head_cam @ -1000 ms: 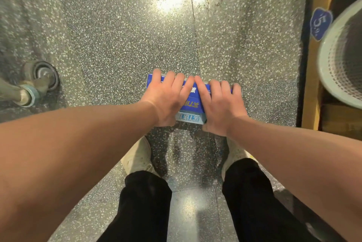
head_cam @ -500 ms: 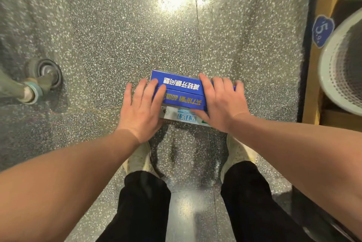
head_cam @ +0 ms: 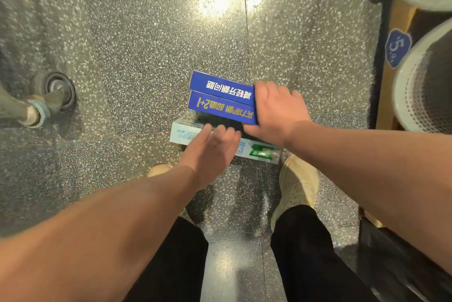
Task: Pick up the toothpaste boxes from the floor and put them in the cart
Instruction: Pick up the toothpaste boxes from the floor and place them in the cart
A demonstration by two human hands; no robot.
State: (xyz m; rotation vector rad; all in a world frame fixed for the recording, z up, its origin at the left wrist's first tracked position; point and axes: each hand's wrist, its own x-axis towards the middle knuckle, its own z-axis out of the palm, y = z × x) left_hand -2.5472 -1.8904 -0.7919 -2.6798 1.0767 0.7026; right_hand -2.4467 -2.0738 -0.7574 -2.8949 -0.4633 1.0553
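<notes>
Flat-fingered and holding nothing, the left hand point(head_cam: 212, 148) reaches over the pale toothpaste box point(head_cam: 185, 133) lying on the floor point(head_cam: 122, 32). Beyond it the blue toothpaste boxes point(head_cam: 221, 97) seem lifted, long axis left to right, dipping rightward. The right hand point(head_cam: 276, 111) clamps their right end. They are likely light, stiff, slick card, so I would support the free left end.

trousers point(head_cam: 308, 257): black | shoes point(head_cam: 297, 185): pale cream | forearms point(head_cam: 367, 155): bare

Glossy cardboard blue boxes point(head_cam: 221, 96); polished speckled stone floor point(head_cam: 151, 32); perhaps plastic mesh basket point(head_cam: 415, 86).
</notes>
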